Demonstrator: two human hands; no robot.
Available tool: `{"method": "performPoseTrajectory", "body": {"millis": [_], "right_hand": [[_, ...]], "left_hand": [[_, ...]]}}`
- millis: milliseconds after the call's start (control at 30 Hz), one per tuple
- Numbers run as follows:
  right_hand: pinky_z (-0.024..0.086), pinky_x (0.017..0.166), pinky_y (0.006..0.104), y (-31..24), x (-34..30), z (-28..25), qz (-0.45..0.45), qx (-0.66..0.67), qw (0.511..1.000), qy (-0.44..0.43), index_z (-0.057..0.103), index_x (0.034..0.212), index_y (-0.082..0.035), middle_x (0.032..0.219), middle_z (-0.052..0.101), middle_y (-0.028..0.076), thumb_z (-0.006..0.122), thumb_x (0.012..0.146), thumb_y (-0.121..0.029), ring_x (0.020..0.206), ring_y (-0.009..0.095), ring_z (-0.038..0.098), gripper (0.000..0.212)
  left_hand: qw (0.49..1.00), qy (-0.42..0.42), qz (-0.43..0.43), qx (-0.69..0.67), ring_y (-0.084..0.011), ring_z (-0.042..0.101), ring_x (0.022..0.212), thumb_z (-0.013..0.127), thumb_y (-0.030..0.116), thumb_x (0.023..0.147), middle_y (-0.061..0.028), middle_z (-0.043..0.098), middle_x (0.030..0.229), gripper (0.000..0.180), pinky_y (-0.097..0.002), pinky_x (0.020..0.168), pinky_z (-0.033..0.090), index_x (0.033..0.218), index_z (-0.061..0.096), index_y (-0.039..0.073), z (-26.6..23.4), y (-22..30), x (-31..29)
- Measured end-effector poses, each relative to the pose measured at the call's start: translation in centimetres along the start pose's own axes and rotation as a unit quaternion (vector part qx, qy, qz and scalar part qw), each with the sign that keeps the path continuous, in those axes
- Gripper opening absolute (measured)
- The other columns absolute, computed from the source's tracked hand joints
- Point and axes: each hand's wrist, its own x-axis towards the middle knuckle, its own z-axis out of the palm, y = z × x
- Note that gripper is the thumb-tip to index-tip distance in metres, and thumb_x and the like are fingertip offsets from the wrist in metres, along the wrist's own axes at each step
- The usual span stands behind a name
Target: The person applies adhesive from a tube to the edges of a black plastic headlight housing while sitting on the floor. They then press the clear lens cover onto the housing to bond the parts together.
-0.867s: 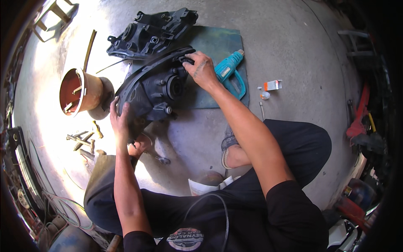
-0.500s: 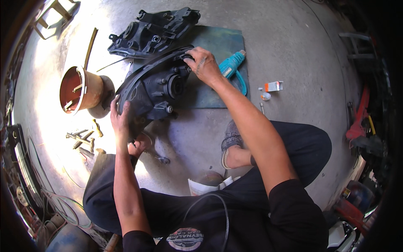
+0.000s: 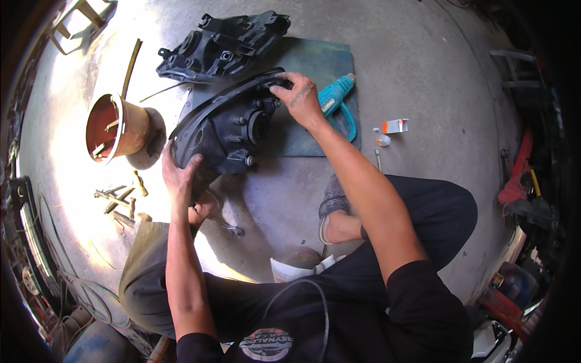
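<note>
Between my two hands is a black car headlight housing (image 3: 227, 130), tilted, its back with a round opening and small knobs facing me. My left hand (image 3: 180, 170) grips its near left end, thumb on the back and fingers round the edge. At the far right corner my right hand (image 3: 298, 97) holds the rim between thumb and fingers. A second black headlight housing (image 3: 221, 48) lies just beyond, partly on a dark green board (image 3: 315, 57). To the right of my right hand a teal heat gun (image 3: 336, 97) rests on that board.
At left, a rusty brown bucket-like container (image 3: 130, 130) lies tipped with pieces inside. Several hammers and hand tools (image 3: 124, 199) lie nearer. On the right sit a small orange-white box (image 3: 395, 126) and a small white bulb-like piece (image 3: 383, 140). Hoses (image 3: 91, 296) coil at lower left.
The headlight housing has shifted slightly right and tilted a little more upright. Both hands moved with it, keeping hold; my left thumb now lies further across its back.
</note>
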Motion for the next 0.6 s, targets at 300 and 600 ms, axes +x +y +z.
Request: {"method": "performPoseTrajectory", "body": {"millis": [300,600], "right_hand": [[0.062,0.075,0.0344,0.8,-2.8,3.1,0.184,0.325,0.924,0.085,0.061,0.132,0.007,0.106,0.071,0.015,0.072,0.088,-0.006,0.09,0.02,0.071,0.047],[0.061,0.067,0.0332,0.7,-4.5,2.5,0.236,0.318,0.912,0.104,0.053,0.143,0.0,0.098,0.07,0.012,0.073,0.089,-0.004,0.081,0.02,0.07,0.058]], "left_hand": [[0.997,-0.066,-0.046,-0.002,-0.0406,0.058,0.128,0.097,0.041,0.066,-0.026,0.06,0.135,0.103,-0.0468,0.111,0.044,0.145,0.044,0.001,-0.2,5.9,-3.1],[0.993,-0.086,-0.081,0.002,-0.0446,0.047,0.139,0.1,0.021,0.06,-0.0326,0.045,0.149,0.141,-0.048,0.117,0.039,0.164,0.008,0.001,0.9,10.1,-9.3]]}}
